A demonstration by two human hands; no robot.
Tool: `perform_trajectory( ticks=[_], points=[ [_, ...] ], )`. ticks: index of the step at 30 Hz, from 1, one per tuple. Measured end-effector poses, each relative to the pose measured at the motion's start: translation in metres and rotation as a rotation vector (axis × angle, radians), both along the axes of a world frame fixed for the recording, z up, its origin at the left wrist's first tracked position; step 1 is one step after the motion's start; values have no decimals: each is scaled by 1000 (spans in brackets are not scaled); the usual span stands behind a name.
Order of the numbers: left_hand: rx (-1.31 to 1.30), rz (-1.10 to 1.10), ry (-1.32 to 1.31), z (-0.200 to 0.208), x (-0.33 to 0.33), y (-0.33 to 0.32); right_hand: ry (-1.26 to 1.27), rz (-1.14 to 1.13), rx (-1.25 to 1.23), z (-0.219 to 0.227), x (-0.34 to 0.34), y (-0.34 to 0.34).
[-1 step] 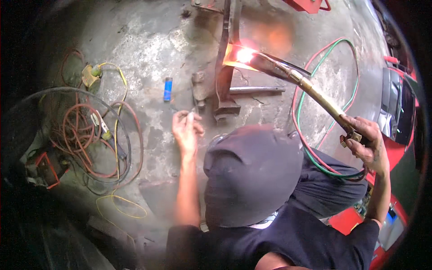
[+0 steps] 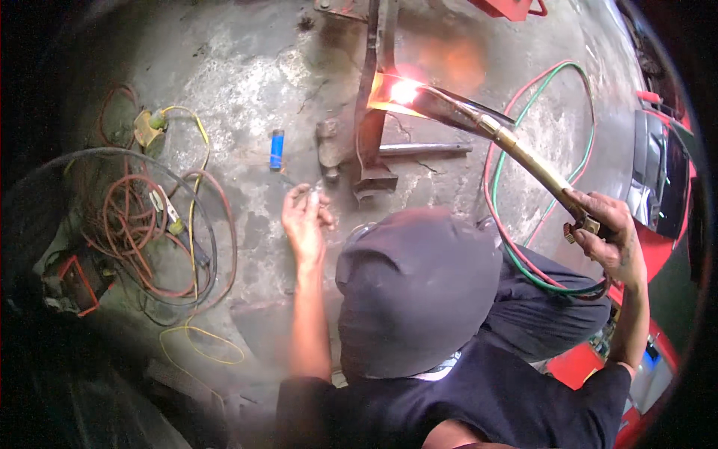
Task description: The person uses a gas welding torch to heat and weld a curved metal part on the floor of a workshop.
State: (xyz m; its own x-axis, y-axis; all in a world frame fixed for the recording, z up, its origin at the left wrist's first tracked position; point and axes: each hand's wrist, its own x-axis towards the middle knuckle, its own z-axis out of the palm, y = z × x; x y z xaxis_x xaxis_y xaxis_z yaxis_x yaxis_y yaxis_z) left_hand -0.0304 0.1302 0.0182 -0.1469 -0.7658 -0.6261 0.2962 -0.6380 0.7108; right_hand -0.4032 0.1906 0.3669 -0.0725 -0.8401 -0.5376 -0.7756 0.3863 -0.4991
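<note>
While right hand grips torch | left hand fingers pinch thin rod

Stained concrete floor: tangled cables, blue cylinder, red-green hoses

Metalworking or repair workshop, probably open-air. Stained concrete floor. Lit gas torch with bright flame on rusty steel frame, far centre. Red and green gas hoses looped right. Tangled cables left. Red machinery at right edge, blurred.
</note>
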Motion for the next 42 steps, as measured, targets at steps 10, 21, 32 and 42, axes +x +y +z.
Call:
perform_trajectory(
  ticks=[10, 21, 32, 42],
  points=[
    [117, 52, 215, 29, 26, 1, 66, 14, 19, 5, 4, -5],
    [-41, -91, 57, 67, 27, 18, 51, -27, 63, 1, 8, -12],
    [80, -124, 109, 82, 27, 62, 38, -24, 86, 3, 4, -15],
    [336, -356, 352, 77, 22, 34, 47, 11, 71, 2, 2, -16]
  ],
)
